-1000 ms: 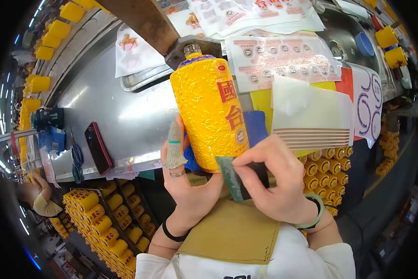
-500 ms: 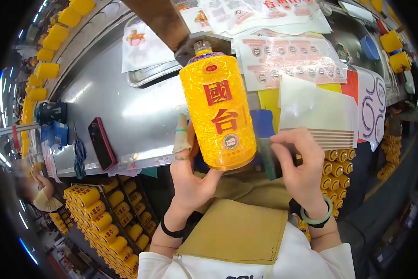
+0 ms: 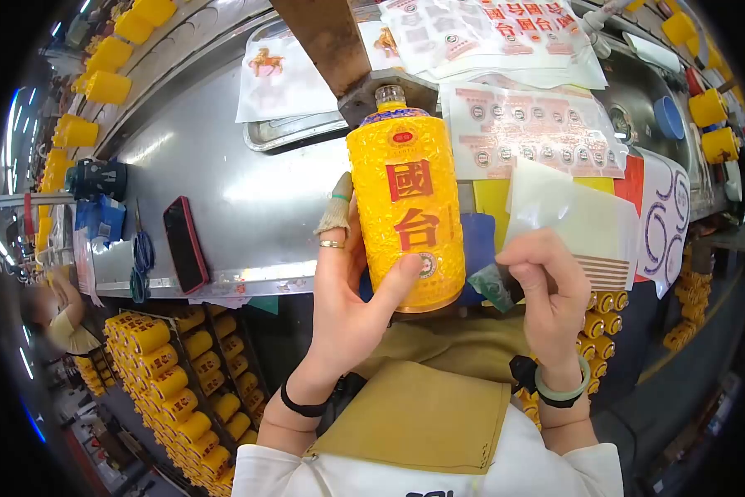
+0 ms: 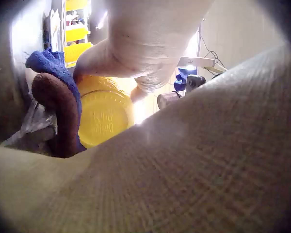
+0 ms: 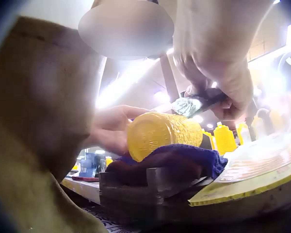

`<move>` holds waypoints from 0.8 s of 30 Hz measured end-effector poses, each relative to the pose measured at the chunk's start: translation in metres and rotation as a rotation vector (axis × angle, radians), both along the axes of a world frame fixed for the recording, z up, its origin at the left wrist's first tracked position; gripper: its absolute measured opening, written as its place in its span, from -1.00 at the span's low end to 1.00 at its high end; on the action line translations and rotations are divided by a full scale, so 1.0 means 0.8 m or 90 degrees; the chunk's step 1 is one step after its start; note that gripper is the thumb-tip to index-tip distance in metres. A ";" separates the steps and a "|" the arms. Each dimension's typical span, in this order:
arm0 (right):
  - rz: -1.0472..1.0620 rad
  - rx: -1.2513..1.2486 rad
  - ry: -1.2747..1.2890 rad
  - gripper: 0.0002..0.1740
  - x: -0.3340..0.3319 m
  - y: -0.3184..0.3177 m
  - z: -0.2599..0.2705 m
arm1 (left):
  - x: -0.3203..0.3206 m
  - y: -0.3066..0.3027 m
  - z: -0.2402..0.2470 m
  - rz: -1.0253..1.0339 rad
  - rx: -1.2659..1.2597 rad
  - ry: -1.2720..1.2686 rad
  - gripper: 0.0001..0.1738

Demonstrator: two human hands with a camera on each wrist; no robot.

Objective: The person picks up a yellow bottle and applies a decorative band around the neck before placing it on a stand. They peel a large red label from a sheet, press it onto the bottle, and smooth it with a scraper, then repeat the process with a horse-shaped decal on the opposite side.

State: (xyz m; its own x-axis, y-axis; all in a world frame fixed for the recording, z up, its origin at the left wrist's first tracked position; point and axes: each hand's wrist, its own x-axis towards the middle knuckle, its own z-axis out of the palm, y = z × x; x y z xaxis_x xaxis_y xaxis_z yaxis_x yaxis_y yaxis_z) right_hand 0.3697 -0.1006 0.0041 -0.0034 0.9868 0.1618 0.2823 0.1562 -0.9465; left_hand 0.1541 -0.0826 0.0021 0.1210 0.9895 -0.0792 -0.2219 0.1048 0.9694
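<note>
A yellow embossed bottle (image 3: 407, 195) with red characters and a small round emblem lies with its clear neck pointing away from me. My left hand (image 3: 349, 302) grips its left side, thumb on the lower front by the emblem. A fabric finger cot (image 3: 334, 217) covers one left finger. Right of the bottle's base, my right hand (image 3: 550, 286) pinches a thin dark green scraper (image 3: 492, 290), held apart from the bottle. In the right wrist view, the scraper (image 5: 186, 106) appears just above the bottle (image 5: 150, 138), which rests on a blue cloth (image 5: 208, 158).
A wooden beam (image 3: 327, 45) with a metal bracket stands at the bottle's neck. Decal sheets (image 3: 534, 124) and a white sheet (image 3: 567, 211) lie to the right. A phone (image 3: 185, 244) and scissors (image 3: 142, 257) lie left. Stacked yellow bottles (image 3: 165, 373) stand below the table.
The bottle has turned so its red characters face up. My right hand has drawn the scraper away to the right, off the bottle's lower edge. My left thumb has come onto the front.
</note>
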 end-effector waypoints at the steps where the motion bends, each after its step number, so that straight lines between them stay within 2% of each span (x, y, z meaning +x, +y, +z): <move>1: 0.002 -0.001 0.000 -0.90 0.000 0.002 0.000 | 0.000 0.000 -0.001 0.002 -0.001 0.000 -0.11; 10: 0.041 0.016 -0.036 -0.90 0.002 0.022 0.013 | 0.005 -0.006 0.002 0.052 -0.011 0.015 -0.22; 12: 0.046 0.015 -0.053 -0.88 0.003 0.023 0.013 | 0.004 -0.005 0.003 -0.016 -0.001 0.112 -0.07; 16: 0.035 -0.008 -0.042 -0.77 -0.007 0.027 0.027 | 0.007 -0.004 0.008 0.005 -0.011 0.079 -0.04; 18: 0.084 0.044 -0.116 -0.65 -0.007 0.037 0.036 | 0.005 -0.004 0.005 0.012 -0.004 0.042 -0.20; 19: 0.085 0.044 -0.118 -0.65 -0.009 0.039 0.040 | 0.005 -0.003 0.003 0.013 -0.004 0.040 -0.20; 21: 0.154 0.057 -0.072 -0.56 -0.018 0.045 0.050 | 0.001 -0.003 -0.002 0.031 -0.007 -0.133 -0.20; 22: 0.156 0.057 -0.073 -0.56 -0.022 0.050 0.056 | -0.010 -0.003 -0.010 -0.018 0.011 -0.054 -0.21; 24: 0.288 0.138 -0.217 -0.48 -0.028 0.063 0.067 | -0.011 -0.004 -0.016 -0.014 0.017 -0.059 -0.19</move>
State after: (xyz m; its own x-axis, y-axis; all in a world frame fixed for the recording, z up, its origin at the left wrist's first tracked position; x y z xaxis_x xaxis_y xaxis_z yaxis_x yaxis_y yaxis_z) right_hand 0.3474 -0.0505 0.0579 -0.5023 0.8197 0.2752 0.4238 0.5108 -0.7480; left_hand 0.1452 -0.0856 -0.0109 0.1477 0.9882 -0.0400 -0.3093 0.0846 0.9472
